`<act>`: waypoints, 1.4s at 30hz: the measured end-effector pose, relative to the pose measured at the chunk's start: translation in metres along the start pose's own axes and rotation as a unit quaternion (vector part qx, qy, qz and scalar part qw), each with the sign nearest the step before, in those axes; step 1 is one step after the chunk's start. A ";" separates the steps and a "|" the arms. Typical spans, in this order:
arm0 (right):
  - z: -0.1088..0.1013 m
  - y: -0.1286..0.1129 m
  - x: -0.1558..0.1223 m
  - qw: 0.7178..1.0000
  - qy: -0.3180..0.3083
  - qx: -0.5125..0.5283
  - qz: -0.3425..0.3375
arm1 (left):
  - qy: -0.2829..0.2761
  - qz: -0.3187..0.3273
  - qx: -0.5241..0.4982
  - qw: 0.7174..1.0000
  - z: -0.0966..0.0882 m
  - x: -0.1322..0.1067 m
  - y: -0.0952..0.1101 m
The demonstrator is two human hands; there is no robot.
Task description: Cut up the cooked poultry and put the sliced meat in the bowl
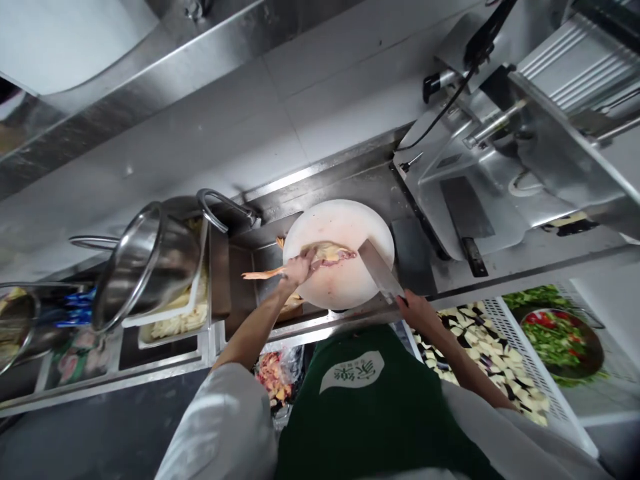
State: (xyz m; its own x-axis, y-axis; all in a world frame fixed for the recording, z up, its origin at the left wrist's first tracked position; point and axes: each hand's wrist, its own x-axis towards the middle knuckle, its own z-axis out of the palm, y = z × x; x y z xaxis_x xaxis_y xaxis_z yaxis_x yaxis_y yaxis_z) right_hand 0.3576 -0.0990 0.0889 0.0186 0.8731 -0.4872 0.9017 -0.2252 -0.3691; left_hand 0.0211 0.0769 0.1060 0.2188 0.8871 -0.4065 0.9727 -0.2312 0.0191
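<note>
On a round white cutting board (345,287) lies a piece of raw poultry (327,252), pale yellow skin with pink flesh, its orange foot (263,274) sticking out past the board's left side. My left hand (300,265) is closed around the leg end of the poultry. To the right, my right hand (411,308) grips the handle of a cleaver (379,268). The broad blade slants over the right part of the board, its far corner just beside the poultry's right tip. Whether the blade touches the board I cannot tell.
More poultry (293,303) lies in the sink (240,287) under the board. A second cleaver (467,213) rests on the steel slicing machine (530,167) at right. Metal bowls (150,267) stand left, a curved faucet (215,207) behind. Below right is a crate of cut eggplant (487,340).
</note>
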 end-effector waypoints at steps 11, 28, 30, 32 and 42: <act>0.005 0.011 0.001 0.999 0.019 0.018 0.022 | -0.094 -0.042 -0.630 0.769 -0.039 0.015 -0.001; 0.001 0.004 0.008 0.999 0.031 -0.021 0.013 | 0.202 -0.007 -0.309 0.930 -0.002 -0.037 -0.005; 0.001 0.003 0.009 0.999 0.029 -0.023 0.019 | 0.135 0.002 -0.201 0.970 0.000 -0.044 0.004; 0.001 0.004 0.009 0.999 0.027 -0.020 0.023 | 0.067 -0.005 -0.123 0.990 0.011 -0.051 0.012; -0.003 -0.010 0.010 0.997 0.065 0.042 0.023 | 0.016 -0.025 -0.077 0.997 0.055 -0.077 0.019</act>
State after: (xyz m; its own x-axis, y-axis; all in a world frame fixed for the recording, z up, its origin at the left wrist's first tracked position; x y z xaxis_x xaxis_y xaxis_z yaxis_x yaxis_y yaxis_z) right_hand 0.3499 -0.0868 0.0902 0.1198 0.9084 -0.4006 0.8596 -0.2968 -0.4159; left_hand 0.0187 -0.0172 0.0876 0.1706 0.9087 -0.3810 0.9821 -0.1257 0.1400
